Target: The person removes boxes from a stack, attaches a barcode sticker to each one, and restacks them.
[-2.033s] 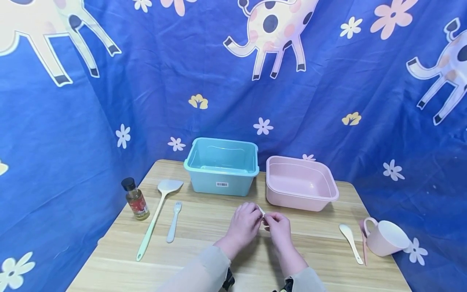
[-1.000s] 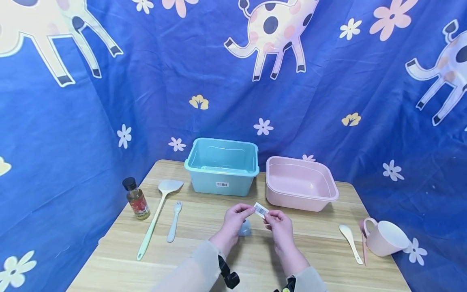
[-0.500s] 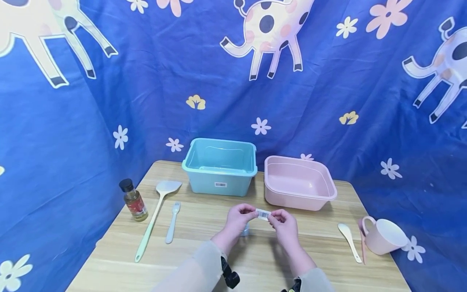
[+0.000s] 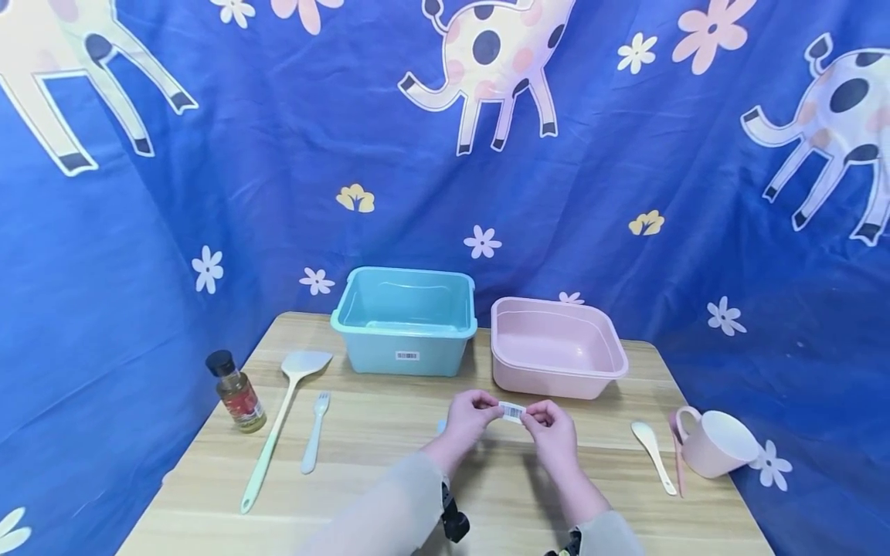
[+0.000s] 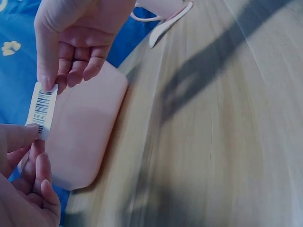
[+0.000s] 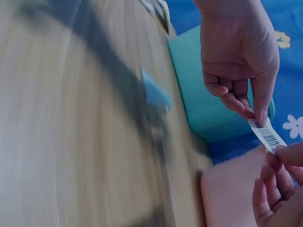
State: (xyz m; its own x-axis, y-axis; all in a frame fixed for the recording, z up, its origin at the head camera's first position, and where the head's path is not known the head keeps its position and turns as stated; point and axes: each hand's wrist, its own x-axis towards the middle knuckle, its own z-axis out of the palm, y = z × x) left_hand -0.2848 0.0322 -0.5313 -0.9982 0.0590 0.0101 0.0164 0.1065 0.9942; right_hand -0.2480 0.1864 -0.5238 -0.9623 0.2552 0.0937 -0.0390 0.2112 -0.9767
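Observation:
A small white barcode label [image 4: 512, 411] is stretched between both hands above the table, its printed side facing up. My left hand [image 4: 469, 421] pinches one end between thumb and forefinger. At the other end, my right hand [image 4: 554, 436] pinches it the same way. The left wrist view shows the thumbs pressed on the two ends of the barcode label [image 5: 41, 109], the other fingers curled below. On the table by the left hand lies a light-blue folded-looking piece [image 6: 155, 92], mostly hidden behind that hand in the head view.
Behind the hands stand a turquoise bin [image 4: 406, 347] with a barcode sticker and a pink basin [image 4: 556, 382]. To the left are a seasoning bottle [image 4: 238, 394], a spatula [image 4: 278, 428] and a fork [image 4: 315, 434]. On the right lie a white spoon [image 4: 653, 455], a pink utensil [image 4: 678, 463] and a tipped mug [image 4: 719, 444].
The label, seen nearly edge-on between close fingers two seconds ago, has turned face up and level as the hands spread apart. The head view has swung slightly right.

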